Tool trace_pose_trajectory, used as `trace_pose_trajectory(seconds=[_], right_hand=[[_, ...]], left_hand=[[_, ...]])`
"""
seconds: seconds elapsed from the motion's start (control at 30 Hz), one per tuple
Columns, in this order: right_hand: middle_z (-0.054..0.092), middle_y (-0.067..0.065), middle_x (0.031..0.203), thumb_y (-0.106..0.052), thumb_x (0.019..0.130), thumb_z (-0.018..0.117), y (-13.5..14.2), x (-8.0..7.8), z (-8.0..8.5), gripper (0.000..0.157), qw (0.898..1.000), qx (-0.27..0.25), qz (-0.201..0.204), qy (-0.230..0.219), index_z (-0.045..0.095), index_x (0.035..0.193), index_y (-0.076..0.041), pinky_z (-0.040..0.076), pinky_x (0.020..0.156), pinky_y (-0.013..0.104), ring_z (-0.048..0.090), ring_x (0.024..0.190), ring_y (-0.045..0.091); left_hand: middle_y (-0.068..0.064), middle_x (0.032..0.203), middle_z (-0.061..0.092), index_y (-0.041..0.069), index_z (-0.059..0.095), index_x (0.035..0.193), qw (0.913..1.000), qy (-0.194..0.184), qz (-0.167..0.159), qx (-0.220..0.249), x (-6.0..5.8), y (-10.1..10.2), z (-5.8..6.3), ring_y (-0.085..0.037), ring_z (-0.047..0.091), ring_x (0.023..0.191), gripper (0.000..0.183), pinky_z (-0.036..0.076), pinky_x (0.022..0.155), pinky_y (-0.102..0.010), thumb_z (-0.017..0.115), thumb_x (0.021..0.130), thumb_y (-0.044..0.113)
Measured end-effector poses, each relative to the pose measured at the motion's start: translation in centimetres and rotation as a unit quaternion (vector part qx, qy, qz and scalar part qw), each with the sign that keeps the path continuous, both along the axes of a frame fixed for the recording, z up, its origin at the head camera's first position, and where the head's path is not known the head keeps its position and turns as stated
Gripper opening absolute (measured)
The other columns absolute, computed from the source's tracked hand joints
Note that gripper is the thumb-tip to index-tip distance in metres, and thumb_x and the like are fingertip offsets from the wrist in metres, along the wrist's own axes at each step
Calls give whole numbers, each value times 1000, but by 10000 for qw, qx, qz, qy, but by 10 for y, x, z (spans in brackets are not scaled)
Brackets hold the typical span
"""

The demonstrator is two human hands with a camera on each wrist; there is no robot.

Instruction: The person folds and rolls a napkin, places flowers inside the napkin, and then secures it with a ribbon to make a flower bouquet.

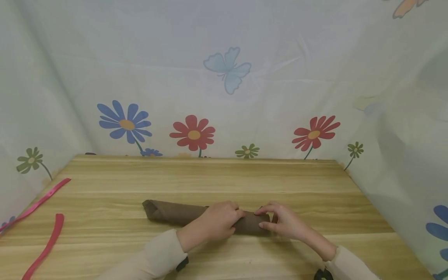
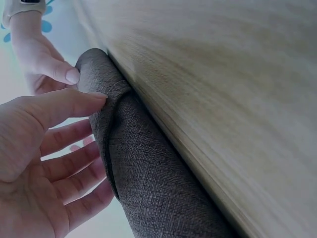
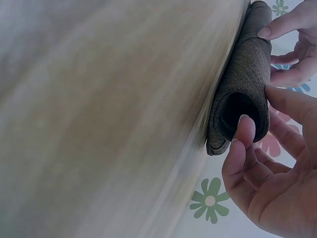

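A dark brown, coarse-woven cloth (image 1: 175, 212) lies rolled into a long tube across the wooden table, its left end flaring loosely. My left hand (image 1: 218, 221) grips the tube right of its middle; in the left wrist view its thumb (image 2: 91, 101) presses the roll beside a folded edge (image 2: 110, 134), fingers on the far side. At the right end, my right hand (image 1: 287, 222) pinches the cloth. In the right wrist view, a fingertip (image 3: 245, 130) of this hand reaches over the rim of the hollow end, while the thumb (image 3: 280, 99) touches the outer side.
Two strips lie at the table's left: a pink-red ribbon (image 1: 45, 198) near the edge and a red band (image 1: 47, 245) closer to me. A pale curtain (image 1: 280, 70) printed with flowers and butterflies hangs behind and beside the wood-grain table (image 1: 196, 177).
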State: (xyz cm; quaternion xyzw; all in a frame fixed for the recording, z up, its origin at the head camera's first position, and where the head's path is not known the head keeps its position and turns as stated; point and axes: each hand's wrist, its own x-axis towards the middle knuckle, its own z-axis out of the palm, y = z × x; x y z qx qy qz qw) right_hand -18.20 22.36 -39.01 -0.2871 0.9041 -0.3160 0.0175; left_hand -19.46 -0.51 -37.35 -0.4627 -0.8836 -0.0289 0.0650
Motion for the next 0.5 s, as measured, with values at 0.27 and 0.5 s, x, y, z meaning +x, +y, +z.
trace_pose_trajectory(seconds=[0.27,0.5], right_hand=[[59,7,102,-17,79,70,0,-2,-1,31,9998,67,77,-155,63,108,-7,46,54,21,51,58,4],[57,6,100,-15,74,74,0,-3,-2,38,9997,191,61,-123,62,109,-6,45,57,21,51,63,5]], left_hand=[[0,84,60,10,64,105,9998,106,-16,-146,-2,2,-1,-12,56,78,36,48,61,-24,72,69,12],[1,81,59,12,61,95,9975,505,42,-484,-1,9,-6,-12,57,75,30,47,60,-26,74,68,11]])
